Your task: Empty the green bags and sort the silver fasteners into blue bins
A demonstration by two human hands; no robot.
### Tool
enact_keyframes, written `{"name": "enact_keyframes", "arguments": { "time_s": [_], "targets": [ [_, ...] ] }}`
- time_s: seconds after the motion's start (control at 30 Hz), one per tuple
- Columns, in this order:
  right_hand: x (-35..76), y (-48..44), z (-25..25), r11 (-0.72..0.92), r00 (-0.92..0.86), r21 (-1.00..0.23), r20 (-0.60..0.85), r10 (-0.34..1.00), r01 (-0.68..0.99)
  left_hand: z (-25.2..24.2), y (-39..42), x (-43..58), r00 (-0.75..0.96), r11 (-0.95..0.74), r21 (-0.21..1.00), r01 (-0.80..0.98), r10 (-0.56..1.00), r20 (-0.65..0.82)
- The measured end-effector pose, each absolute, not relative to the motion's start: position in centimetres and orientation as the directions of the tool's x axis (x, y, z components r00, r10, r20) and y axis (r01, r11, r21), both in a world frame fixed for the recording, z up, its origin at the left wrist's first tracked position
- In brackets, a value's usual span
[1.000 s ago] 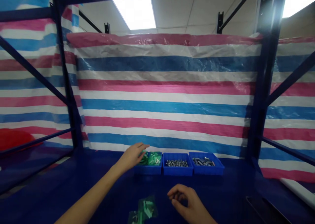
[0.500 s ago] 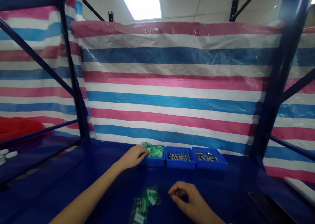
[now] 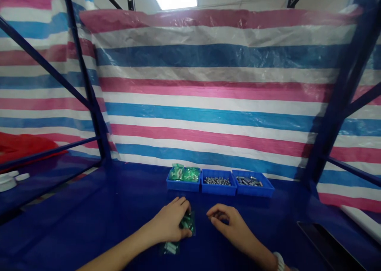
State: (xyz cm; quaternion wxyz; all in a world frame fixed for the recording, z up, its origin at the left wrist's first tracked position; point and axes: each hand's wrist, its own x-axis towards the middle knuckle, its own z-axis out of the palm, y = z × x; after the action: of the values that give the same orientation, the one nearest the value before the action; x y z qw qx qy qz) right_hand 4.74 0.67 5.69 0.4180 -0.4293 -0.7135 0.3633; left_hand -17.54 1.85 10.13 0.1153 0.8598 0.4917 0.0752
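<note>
My left hand (image 3: pixel 174 220) is closed over a small green plastic bag (image 3: pixel 188 222) with pale parts inside, its fingers and thumb gripping the bag. A second green bag (image 3: pixel 171 247) lies on the blue tabletop, partly under that hand. To the right, my right hand (image 3: pixel 230 224) hovers close above the table with its fingers loosely curled in and the thumb near them; nothing shows in it. Farther back, a blue bin (image 3: pixel 183 186) holds several more green bags (image 3: pixel 190 174), one of them standing up at its left.
Beside it stand a blue bin of small metal pieces (image 3: pixel 218 189) and a blue bin of longer metal parts (image 3: pixel 255 190). A dark flat phone-like device (image 3: pixel 329 245) lies at the right. Blue rack posts (image 3: pixel 99 132) and a striped sheet (image 3: pixel 208 116) enclose the table.
My left hand has come back from the bin of green bags to the bags in front and closed on one. My right hand stays curled in nearly the same place. The view has tilted slightly down.
</note>
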Motion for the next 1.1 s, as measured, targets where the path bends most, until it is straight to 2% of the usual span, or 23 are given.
{"name": "enact_keyframes", "arguments": {
  "time_s": [0.1, 0.17, 0.23, 0.3, 0.37, 0.47, 0.53, 0.6, 0.67, 0.73, 0.77, 0.83, 0.9, 0.97, 1.03, 1.1],
  "targets": [
    [4.9, 1.5, 4.8, 0.279, -0.191, -0.944, 0.245, 0.951, 0.179, 9.9, 3.3, -16.2, 0.430, -0.429, 0.464, 0.775, 0.896, 0.112],
    [4.9, 1.9, 4.4, 0.230, -0.106, -0.972, 0.224, 0.969, 0.044, 9.7, 4.0, -14.8, 0.353, -0.405, 0.615, 0.677, 0.911, 0.212],
    [4.8, 2.1, 4.4, 0.193, -0.058, -0.976, 0.199, 0.978, -0.098, 9.3, 4.2, -13.4, 0.284, -0.348, 0.813, 0.467, 0.930, 0.234],
    [4.7, 1.9, 4.8, 0.162, -0.084, -0.972, 0.178, 0.980, -0.169, 8.9, 3.9, -12.3, 0.252, -0.219, 0.955, 0.201, 0.954, 0.165],
    [4.7, 1.7, 5.3, 0.153, -0.120, -0.974, 0.174, 0.978, -0.165, 8.4, 3.4, -11.8, 0.277, -0.040, 0.998, 0.043, 0.960, 0.027],
    [4.9, 1.5, 5.7, 0.116, -0.131, -0.981, 0.137, 0.982, -0.158, 8.0, 3.0, -11.9, 0.328, 0.150, 0.985, -0.081, 0.938, -0.116],
    [4.9, 1.4, 5.8, 0.055, -0.138, -0.981, 0.082, 0.987, -0.188, 7.8, 3.1, -12.3, 0.328, 0.128, 0.987, -0.099, 0.941, -0.089],
    [4.8, 1.4, 6.0, 0.031, -0.149, -0.983, 0.058, 0.987, -0.181, 7.9, 3.2, -12.7, 0.309, 0.019, 0.999, -0.045, 0.951, -0.004],
    [4.9, 1.3, 6.3, 0.135, -0.122, -0.987, 0.144, 0.982, -0.084, 8.3, 3.1, -13.1, 0.280, -0.153, 0.987, 0.054, 0.951, 0.132],
    [5.3, 1.0, 6.8, 0.395, -0.096, -0.910, 0.385, 0.918, 0.127, 8.8, 2.8, -13.5, 0.285, -0.459, 0.869, 0.185, 0.871, 0.399],
    [5.7, 0.8, 7.1, 0.550, -0.121, -0.797, 0.538, 0.834, 0.249, 9.2, 2.6, -13.7, 0.320, -0.643, 0.726, 0.242, 0.760, 0.566],
    [6.9, 0.0, 7.4, 0.779, -0.246, -0.444, 0.775, 0.582, 0.443, 9.7, 2.1, -14.2, 0.428, -0.902, 0.308, 0.302, 0.417, 0.802],
    [8.3, -0.9, 7.3, 0.835, -0.401, -0.092, 0.845, 0.354, 0.543, 9.9, 1.5, -14.7, 0.497, -0.944, -0.047, 0.328, 0.129, 0.858],
    [9.4, -1.7, 6.9, 0.798, -0.503, 0.145, 0.836, 0.217, 0.584, 10.0, 1.2, -15.1, 0.511, -0.903, -0.218, 0.370, 0.001, 0.860],
    [9.9, -2.0, 6.4, 0.772, -0.552, 0.252, 0.820, 0.150, 0.584, 10.0, 1.1, -15.3, 0.535, -0.879, -0.312, 0.360, -0.079, 0.841],
    [9.5, -1.7, 6.1, 0.794, -0.526, 0.195, 0.832, 0.177, 0.575, 10.1, 1.4, -15.3, 0.571, -0.889, -0.336, 0.312, -0.107, 0.814]
  ]
}}
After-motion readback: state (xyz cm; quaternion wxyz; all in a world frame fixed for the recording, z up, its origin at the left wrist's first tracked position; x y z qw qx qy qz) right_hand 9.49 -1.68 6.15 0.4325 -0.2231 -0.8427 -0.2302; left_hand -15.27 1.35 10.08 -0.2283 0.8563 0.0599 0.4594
